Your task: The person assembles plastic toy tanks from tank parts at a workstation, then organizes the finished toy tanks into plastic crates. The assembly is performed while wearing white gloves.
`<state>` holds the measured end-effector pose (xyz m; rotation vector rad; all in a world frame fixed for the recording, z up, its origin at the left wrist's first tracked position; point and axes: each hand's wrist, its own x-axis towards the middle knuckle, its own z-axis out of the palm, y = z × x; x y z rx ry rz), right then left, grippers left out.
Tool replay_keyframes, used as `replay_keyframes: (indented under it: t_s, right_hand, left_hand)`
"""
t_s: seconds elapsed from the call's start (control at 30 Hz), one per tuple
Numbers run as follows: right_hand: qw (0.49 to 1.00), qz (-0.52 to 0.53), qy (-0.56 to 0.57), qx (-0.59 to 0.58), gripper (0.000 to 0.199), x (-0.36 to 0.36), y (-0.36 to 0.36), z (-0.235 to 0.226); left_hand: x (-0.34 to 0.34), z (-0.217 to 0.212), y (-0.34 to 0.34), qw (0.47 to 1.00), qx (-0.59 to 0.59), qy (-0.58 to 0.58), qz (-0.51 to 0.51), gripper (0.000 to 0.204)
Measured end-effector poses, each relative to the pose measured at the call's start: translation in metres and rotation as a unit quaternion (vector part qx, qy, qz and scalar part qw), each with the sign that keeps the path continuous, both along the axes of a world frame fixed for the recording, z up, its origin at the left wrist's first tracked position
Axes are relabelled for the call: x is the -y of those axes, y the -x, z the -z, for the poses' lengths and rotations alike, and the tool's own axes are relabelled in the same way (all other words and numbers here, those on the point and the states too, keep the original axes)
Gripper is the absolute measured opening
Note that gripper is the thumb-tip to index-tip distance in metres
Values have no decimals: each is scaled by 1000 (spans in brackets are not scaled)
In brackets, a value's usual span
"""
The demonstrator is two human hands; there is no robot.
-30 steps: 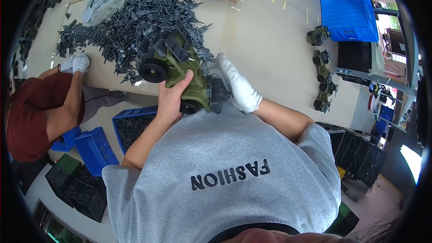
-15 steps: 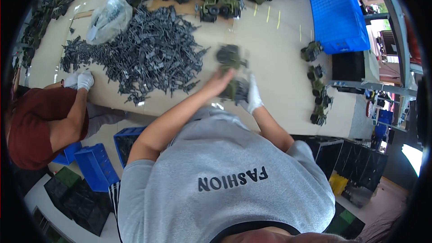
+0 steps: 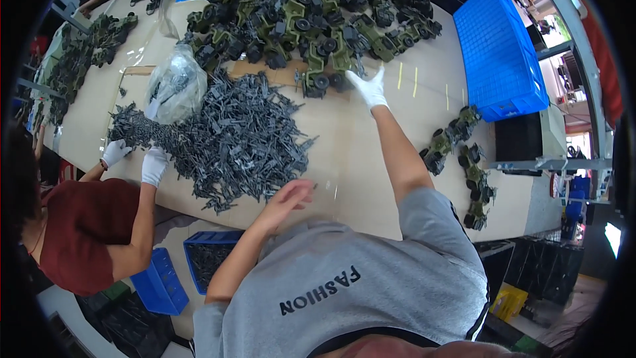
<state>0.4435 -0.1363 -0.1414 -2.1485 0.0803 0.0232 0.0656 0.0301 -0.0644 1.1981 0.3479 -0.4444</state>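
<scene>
Now your gloved right hand [image 3: 368, 87], grip open, reaches the green toy vehicles [image 3: 311, 13] (piled far across the tabletop [image 3: 371, 159]); your bare left hand [image 3: 288, 195] hovers empty.

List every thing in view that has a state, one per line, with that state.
right hand: gloved, stretched out, fingers spread at the edge of the green toy vehicles, holding nothing.
left hand: bare, open, empty, over the table.
green toy vehicles: heaped at the far side.
grey plastic parts: loose, spread pile.
clear bag: filled with parts, lying on the pile.
blue crate: upside down on the table.
small blue bin: holds dark parts.
</scene>
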Motion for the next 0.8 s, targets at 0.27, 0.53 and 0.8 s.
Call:
replay_keyframes:
  t_s: [0.27,0.53,0.8]
  right_hand:
    - [883,-98,-327,-323,66,-3,26,-33]
    - [812,-581,-14,60,90,-5,136,-132]
    - [940,-211,226,-148,52,-64,160,49]
  left_hand:
    - [-30,17,40,964,-68,143,-214,45]
    - [-34,1,-11,791,-42,610,-22,88]
    - [-61,27,58,850,-24,378,-365,58]
